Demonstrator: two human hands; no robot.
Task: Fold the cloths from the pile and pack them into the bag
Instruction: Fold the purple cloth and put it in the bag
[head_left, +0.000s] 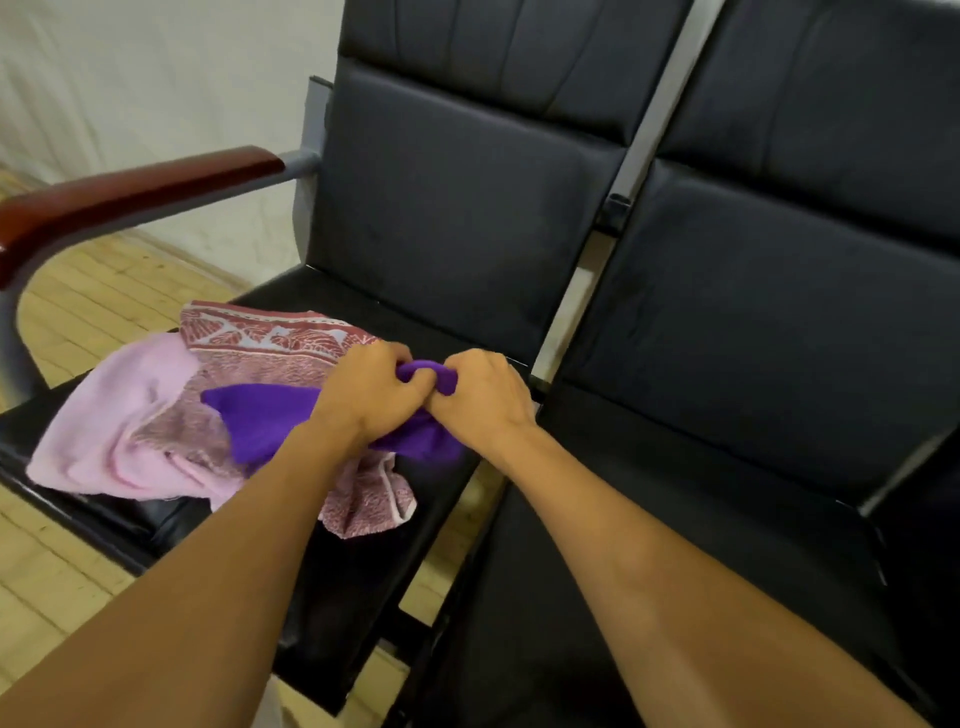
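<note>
A pile of cloths lies on the left black seat (363, 561): a pale pink cloth (104, 441), a red-and-white patterned cloth (270, 343) and a purple cloth (260, 415) on top. My left hand (371, 389) and my right hand (480, 400) sit side by side at the pile's right edge. Both grip the bunched end of the purple cloth, fingers curled round it. The rest of the purple cloth trails left over the patterned one. No bag is in view.
The seats are a row of black padded chairs with a grey metal frame (644, 130). A dark red wooden armrest (130, 192) runs along the left side. The right seat (727, 415) is bare. Light wooden floor (78, 301) shows to the left.
</note>
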